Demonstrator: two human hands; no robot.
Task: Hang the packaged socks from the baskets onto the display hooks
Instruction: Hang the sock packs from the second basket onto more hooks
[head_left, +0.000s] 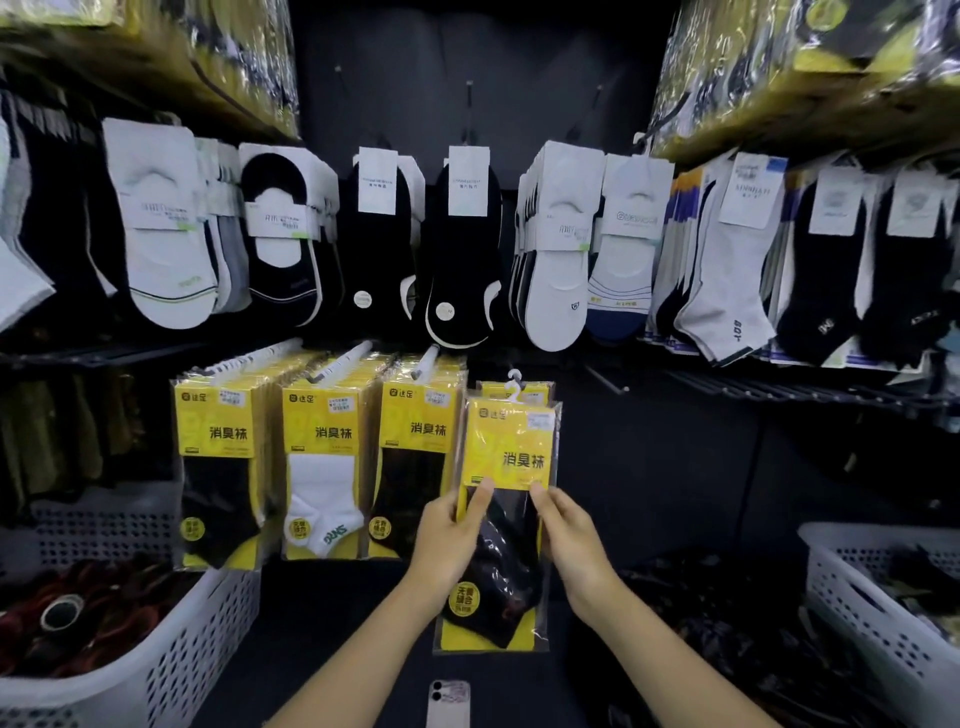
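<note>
One sock pack (506, 509), yellow card, black sock inside, upright in two hands: left hand (449, 540) pinches its left edge, right hand (569, 540) pinches its right edge. Just left of pack: three hanging stacks (324, 457) of the same yellow packs. Two white baskets: left basket (171, 649) lower left of pack, right basket (857, 597) lower right. One phone (448, 704) below pack.

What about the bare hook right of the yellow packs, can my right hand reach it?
Probably yes: nothing blocks the right hand from the bare hook, though it holds the sock pack.
</note>
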